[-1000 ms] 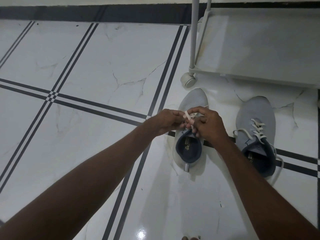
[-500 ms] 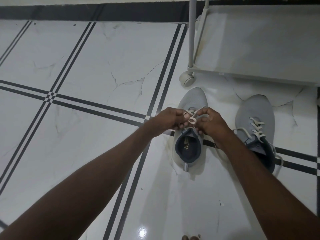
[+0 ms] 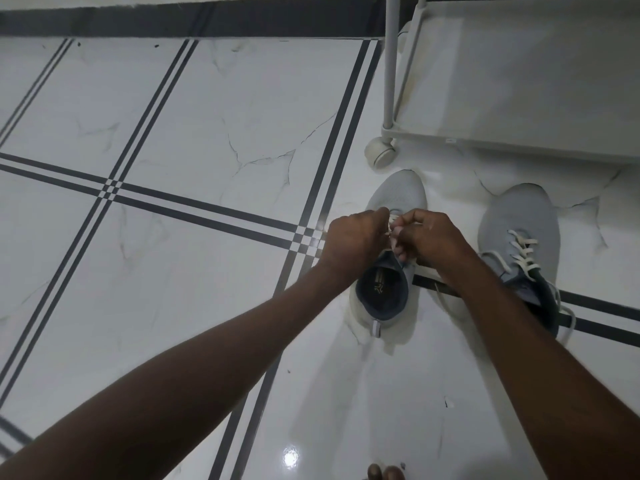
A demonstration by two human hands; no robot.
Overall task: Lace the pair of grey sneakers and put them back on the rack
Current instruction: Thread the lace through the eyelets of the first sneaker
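Observation:
Two grey sneakers stand on the floor, toes pointing away from me. Over the tongue of the left sneaker (image 3: pixel 398 192) my left hand (image 3: pixel 356 237) and my right hand (image 3: pixel 429 237) are close together, both pinching its white lace (image 3: pixel 393 221); most of that lace is hidden by my fingers. The right sneaker (image 3: pixel 519 220) is laced, with its white lace ends lying loose by its side. The white rack (image 3: pixel 519 81) stands just beyond the shoes at the upper right.
The rack has a round caster wheel (image 3: pixel 379 152) and an upright post (image 3: pixel 391 64) close to the left sneaker's toe. The floor is glossy white marble tile with dark stripes. My toes (image 3: pixel 384 472) show at the bottom edge.
My hands have drawn closer together over the left sneaker's tongue, and the lace loop seen between them half a second ago is now mostly covered by my fingers.

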